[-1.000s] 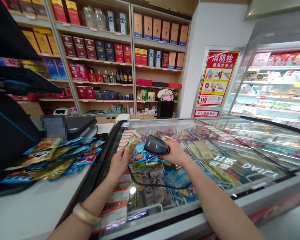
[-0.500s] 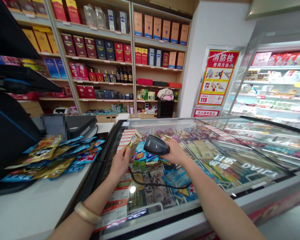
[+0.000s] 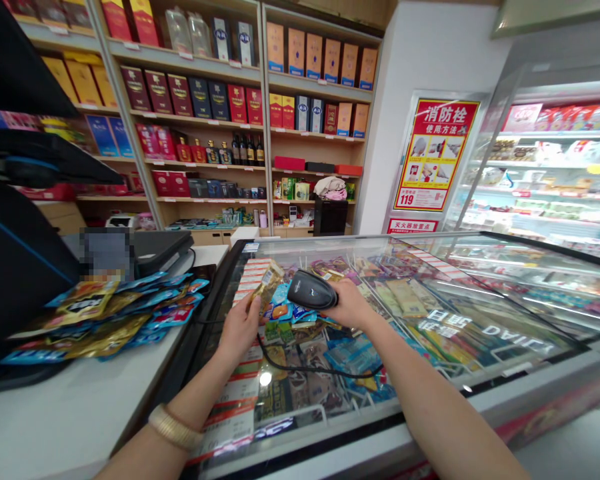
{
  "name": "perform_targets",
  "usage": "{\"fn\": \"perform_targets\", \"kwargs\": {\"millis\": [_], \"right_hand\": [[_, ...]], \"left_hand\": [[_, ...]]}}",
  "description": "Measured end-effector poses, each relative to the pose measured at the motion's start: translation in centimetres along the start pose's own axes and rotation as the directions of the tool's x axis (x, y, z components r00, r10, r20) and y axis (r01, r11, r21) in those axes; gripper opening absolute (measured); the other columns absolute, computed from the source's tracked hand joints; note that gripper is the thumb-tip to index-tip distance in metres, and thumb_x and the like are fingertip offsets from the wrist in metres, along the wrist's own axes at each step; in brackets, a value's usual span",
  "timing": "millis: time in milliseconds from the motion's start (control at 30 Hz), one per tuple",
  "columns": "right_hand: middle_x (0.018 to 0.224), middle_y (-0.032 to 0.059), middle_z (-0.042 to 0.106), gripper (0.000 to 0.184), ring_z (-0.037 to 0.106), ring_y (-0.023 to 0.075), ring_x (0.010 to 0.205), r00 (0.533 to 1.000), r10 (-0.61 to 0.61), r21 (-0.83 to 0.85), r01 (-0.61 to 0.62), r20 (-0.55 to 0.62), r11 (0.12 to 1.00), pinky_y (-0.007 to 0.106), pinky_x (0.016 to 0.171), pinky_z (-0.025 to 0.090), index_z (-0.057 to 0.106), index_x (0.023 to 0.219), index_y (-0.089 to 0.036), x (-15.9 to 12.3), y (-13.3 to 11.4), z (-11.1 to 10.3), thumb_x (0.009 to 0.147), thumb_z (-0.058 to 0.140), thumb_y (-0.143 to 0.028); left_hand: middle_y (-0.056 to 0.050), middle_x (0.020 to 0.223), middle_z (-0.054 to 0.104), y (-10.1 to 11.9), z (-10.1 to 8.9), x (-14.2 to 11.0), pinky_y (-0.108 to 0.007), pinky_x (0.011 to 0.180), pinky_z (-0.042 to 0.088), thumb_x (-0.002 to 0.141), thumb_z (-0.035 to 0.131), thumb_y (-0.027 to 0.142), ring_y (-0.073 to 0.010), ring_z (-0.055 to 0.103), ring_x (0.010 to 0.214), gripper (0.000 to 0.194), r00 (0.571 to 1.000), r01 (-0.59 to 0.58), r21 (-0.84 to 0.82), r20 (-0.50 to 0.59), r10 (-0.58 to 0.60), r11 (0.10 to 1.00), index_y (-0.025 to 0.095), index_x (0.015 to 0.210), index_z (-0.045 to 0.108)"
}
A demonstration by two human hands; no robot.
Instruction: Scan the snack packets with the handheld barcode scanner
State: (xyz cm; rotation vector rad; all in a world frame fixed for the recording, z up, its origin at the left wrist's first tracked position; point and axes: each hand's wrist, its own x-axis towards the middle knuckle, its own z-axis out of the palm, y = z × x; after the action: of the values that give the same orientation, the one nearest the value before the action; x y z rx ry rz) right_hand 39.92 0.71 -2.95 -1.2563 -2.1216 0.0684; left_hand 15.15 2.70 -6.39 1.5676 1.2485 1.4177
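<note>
My left hand is closed on the lower end of a gold snack packet, which is tilted up over the freezer's glass top. In my right hand is a black barcode scanner, its head turned left toward the packet, a small gap between them. A black cable loops across the glass below both hands. Blue packets show just behind and under the scanner; whether they lie on or beneath the glass I cannot tell.
On the white counter to the left lies a pile of gold and blue packets, beside a black monitor stand. The glass-topped freezer spans the middle and right. Shelves of boxes stand behind, with a lit display fridge at right.
</note>
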Motion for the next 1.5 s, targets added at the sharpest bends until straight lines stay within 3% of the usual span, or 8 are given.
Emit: {"fn": "perform_targets", "kwargs": {"millis": [233, 500, 667, 867, 1100, 1233, 1367, 1500], "right_hand": [[0.081, 0.0046, 0.074, 0.019, 0.066, 0.0220, 0.079, 0.960, 0.192, -0.204, -0.234, -0.204, 0.951, 0.028, 0.076, 0.039, 0.071, 0.089, -0.021, 0.0, 1.4, -1.6, 0.074, 0.066, -0.032], [0.085, 0.0092, 0.074, 0.030, 0.067, 0.0264, 0.085, 0.773, 0.476, -0.263, -0.606, -0.420, 0.751, 0.035, 0.082, 0.038, 0.070, 0.099, -0.021, -0.8, 4.4, -3.3, 0.080, 0.061, -0.043], [0.086, 0.0098, 0.074, 0.030, 0.066, 0.0273, 0.087, 0.794, 0.455, -0.258, -0.576, -0.404, 0.776, 0.035, 0.080, 0.038, 0.071, 0.096, -0.022, -0.8, 4.2, -3.2, 0.079, 0.064, -0.046], [0.084, 0.0100, 0.073, 0.030, 0.065, 0.0280, 0.087, 0.803, 0.457, -0.268, -0.570, -0.383, 0.777, 0.035, 0.080, 0.038, 0.072, 0.097, -0.022, -0.7, 3.8, -3.1, 0.078, 0.067, -0.044], [0.088, 0.0085, 0.073, 0.031, 0.065, 0.0268, 0.093, 0.800, 0.467, -0.262, -0.576, -0.378, 0.774, 0.034, 0.082, 0.038, 0.070, 0.102, -0.023, -0.8, 4.5, -2.8, 0.079, 0.064, -0.043], [0.084, 0.0093, 0.073, 0.034, 0.066, 0.0273, 0.087, 0.783, 0.464, -0.279, -0.595, -0.415, 0.754, 0.035, 0.081, 0.037, 0.071, 0.100, -0.021, -0.9, 4.8, -2.6, 0.079, 0.062, -0.046], [0.081, 0.0104, 0.073, 0.035, 0.067, 0.0287, 0.083, 0.773, 0.461, -0.303, -0.608, -0.435, 0.734, 0.036, 0.078, 0.037, 0.070, 0.100, -0.020, -1.0, 4.8, -2.6, 0.080, 0.059, -0.047], [0.082, 0.0117, 0.073, 0.036, 0.066, 0.0298, 0.083, 0.777, 0.452, -0.307, -0.602, -0.438, 0.738, 0.036, 0.078, 0.037, 0.070, 0.099, -0.019, -0.9, 4.5, -2.6, 0.080, 0.058, -0.047]], "left_hand": [[-0.010, 0.101, 0.073, -0.6, -0.1, -0.4, -0.035, 0.067, 0.058, 0.083, 0.048, 0.052, -0.0219, 0.069, 0.071, 0.054, 0.999, 0.002, 0.103, 0.041, -0.007, 0.995, 0.015, 0.120, 0.062], [-0.011, 0.119, 0.069, 1.2, 0.6, 0.8, -0.041, 0.101, 0.047, 0.088, 0.040, 0.035, -0.0249, 0.063, 0.112, 0.042, 0.906, -0.423, 0.425, 0.206, 0.369, 0.800, 0.019, 0.117, 0.065], [-0.011, 0.109, 0.069, 1.4, 2.8, 2.5, -0.038, 0.094, 0.050, 0.089, 0.040, 0.027, -0.0232, 0.065, 0.103, 0.037, 0.855, -0.519, 0.481, 0.298, 0.425, 0.706, 0.022, 0.111, 0.070], [-0.012, 0.112, 0.071, -0.1, 4.2, 4.2, -0.041, 0.100, 0.047, 0.083, 0.039, 0.013, -0.0237, 0.065, 0.105, 0.045, 0.888, -0.451, 0.513, 0.341, 0.309, 0.730, 0.021, 0.113, 0.071], [-0.010, 0.138, 0.059, -0.1, 3.5, 3.9, -0.062, 0.113, 0.021, 0.090, 0.034, 0.023, -0.0274, 0.047, 0.134, 0.050, 0.929, -0.348, 0.564, 0.317, 0.193, 0.749, 0.024, 0.136, 0.054], [-0.014, 0.137, 0.058, 1.2, 1.7, 3.2, -0.057, 0.113, 0.024, 0.091, 0.033, 0.028, -0.0279, 0.048, 0.131, 0.049, 0.923, -0.386, 0.602, 0.248, 0.296, 0.699, 0.020, 0.134, 0.055], [-0.013, 0.130, 0.062, 3.0, -2.9, 2.6, -0.047, 0.108, 0.032, 0.087, 0.039, 0.026, -0.0267, 0.053, 0.124, 0.044, 0.877, -0.413, 0.671, 0.111, 0.467, 0.616, 0.021, 0.126, 0.060], [-0.016, 0.129, 0.059, 4.8, -9.5, 2.2, -0.050, 0.106, 0.032, 0.086, 0.047, 0.031, -0.0317, 0.052, 0.122, 0.042, 0.853, -0.169, 0.803, -0.172, 0.493, 0.572, 0.019, 0.123, 0.060]]}}
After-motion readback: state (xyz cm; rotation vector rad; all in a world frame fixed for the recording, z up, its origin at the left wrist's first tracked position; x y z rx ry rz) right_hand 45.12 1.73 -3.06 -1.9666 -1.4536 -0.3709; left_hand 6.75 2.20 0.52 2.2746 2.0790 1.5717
